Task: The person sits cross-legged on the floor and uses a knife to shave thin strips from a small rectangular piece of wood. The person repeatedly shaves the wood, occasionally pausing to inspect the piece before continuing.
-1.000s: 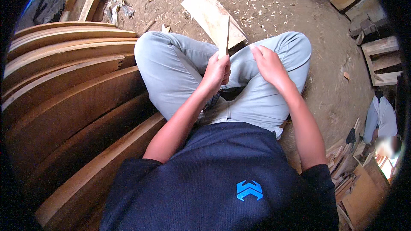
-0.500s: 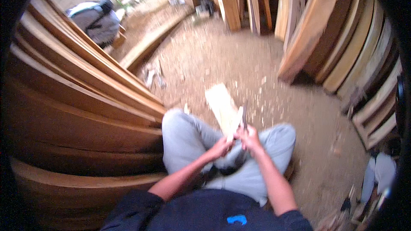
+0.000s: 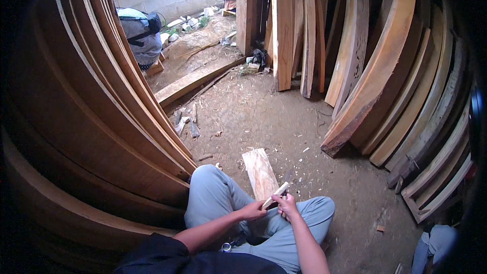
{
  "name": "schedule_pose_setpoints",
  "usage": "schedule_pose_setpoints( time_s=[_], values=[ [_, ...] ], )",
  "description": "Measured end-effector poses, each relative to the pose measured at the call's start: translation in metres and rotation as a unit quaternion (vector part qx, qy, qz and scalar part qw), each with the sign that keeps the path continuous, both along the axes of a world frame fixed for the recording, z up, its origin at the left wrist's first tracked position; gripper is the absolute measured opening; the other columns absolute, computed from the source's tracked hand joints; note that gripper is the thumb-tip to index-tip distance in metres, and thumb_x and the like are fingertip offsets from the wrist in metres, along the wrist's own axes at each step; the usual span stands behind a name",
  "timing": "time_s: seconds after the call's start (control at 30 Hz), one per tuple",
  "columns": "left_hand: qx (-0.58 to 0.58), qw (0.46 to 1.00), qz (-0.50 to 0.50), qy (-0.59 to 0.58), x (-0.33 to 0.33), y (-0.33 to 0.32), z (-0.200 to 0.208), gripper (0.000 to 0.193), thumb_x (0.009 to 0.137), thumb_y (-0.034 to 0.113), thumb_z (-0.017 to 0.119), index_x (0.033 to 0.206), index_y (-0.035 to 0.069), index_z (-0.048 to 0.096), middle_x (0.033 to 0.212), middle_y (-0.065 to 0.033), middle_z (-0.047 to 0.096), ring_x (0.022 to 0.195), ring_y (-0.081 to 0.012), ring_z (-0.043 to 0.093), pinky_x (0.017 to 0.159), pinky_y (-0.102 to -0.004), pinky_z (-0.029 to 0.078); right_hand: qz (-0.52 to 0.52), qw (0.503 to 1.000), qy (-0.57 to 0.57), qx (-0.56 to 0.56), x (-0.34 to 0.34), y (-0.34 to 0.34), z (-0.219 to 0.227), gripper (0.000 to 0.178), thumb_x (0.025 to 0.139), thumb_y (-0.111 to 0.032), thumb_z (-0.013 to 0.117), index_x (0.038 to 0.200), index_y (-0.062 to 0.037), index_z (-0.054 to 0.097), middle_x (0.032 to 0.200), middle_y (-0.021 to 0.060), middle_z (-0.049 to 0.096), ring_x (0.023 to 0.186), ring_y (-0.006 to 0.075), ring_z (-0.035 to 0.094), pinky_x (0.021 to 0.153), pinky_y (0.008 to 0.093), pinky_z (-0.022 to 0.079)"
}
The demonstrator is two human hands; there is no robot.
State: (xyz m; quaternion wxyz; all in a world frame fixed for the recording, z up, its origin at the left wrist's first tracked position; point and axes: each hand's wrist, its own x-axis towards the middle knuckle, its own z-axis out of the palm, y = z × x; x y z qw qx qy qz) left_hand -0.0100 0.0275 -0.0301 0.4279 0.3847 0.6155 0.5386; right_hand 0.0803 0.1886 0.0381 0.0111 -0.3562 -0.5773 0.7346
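Between my knees, my left hand (image 3: 253,210) is closed around the lower end of a pale whittled wooden stick (image 3: 275,196), which slants up to the right. Close beside it, my right hand (image 3: 287,206) grips a knife; its handle is mostly hidden in the fingers, and the narrow dark blade (image 3: 288,175) points away from me. The right thumb lies near the stick. Under and beyond the stick, a flat pale board (image 3: 261,173) extends from between my legs onto the dirt floor.
Tall wooden planks lean close on my left (image 3: 101,122) and along the right (image 3: 378,76). Wood chips (image 3: 301,175) litter the dirt ground (image 3: 238,106). A beam (image 3: 195,82) lies across the opening, with a grey bag (image 3: 139,38) beyond it. Crumpled cloth (image 3: 439,246) lies at lower right.
The view has tilted upward, so my hands and the board appear lower. The stick now leans further to the right. Both hands keep their grip.
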Motion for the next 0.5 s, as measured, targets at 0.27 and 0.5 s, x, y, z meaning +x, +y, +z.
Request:
schedule_pose_setpoints(
  time_s=[0.27, 0.5],
  values=[
    [-0.075, 0.974, 0.016, -0.214, -0.001, 0.006, 0.01, 0.038, 0.1, 0.042, 0.038, 0.095, 0.008, 0.055, 0.066, -0.0005, 0.052, 0.046, -0.0106, 0.049, 0.038, -0.0264, 0.039, -0.033, 0.998, 0.031, -0.039, 0.006, 0.007, -0.009, 0.026, 0.083, -0.022, 0.074, 0.087, -0.0082, 0.052, 0.063, -0.0039, 0.048, 0.043, 0.0031, 0.037, 0.037, 0.022, 0.032],
    [-0.039, 0.975, 0.027, -0.217, -0.004, 0.012, -0.009, 0.031, 0.1, 0.036, 0.038, 0.099, 0.009, 0.055, 0.069, -0.0008, 0.053, 0.047, -0.0107, 0.049, 0.039, -0.0258, 0.038, -0.055, 0.994, 0.031, -0.085, 0.006, 0.01, -0.014, 0.027, 0.085, -0.025, 0.072, 0.091, -0.0085, 0.052, 0.07, -0.0018, 0.052, 0.045, 0.0047, 0.039, 0.038, 0.0233, 0.034]
  ],
)
